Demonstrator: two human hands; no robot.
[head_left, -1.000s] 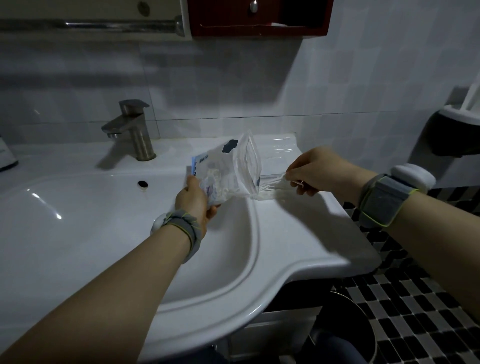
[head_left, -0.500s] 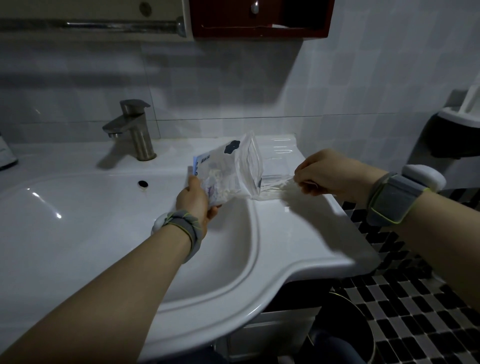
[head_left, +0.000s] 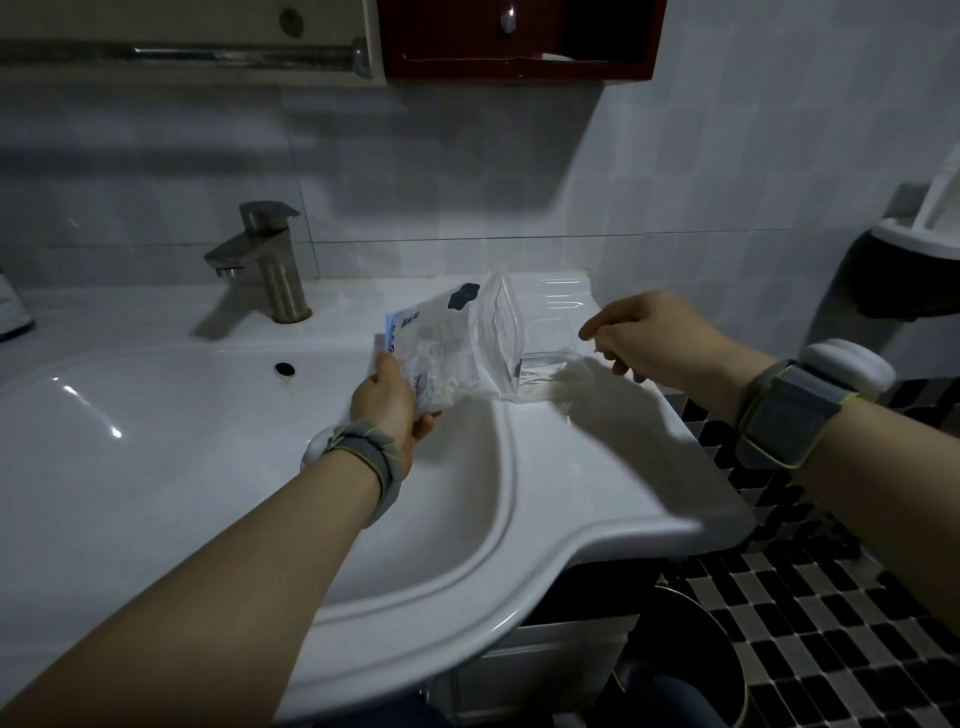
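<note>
Clear plastic bag (head_left: 467, 353), white contents; long axis horizontal, mouth toward frame right; left hand (head_left: 389, 400) grips it; right hand (head_left: 649, 338) curled, grasp indeterminate.

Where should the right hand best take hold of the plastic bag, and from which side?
Probably the clear top edge of the plastic bag, coming from the right. The left hand grips its printed lower-left end, and the clear end points toward the right hand.

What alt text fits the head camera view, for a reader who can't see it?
A person's left hand holds a clear plastic pouch at a white washbasin; the right hand hovers by a clear container on the counter.
</note>
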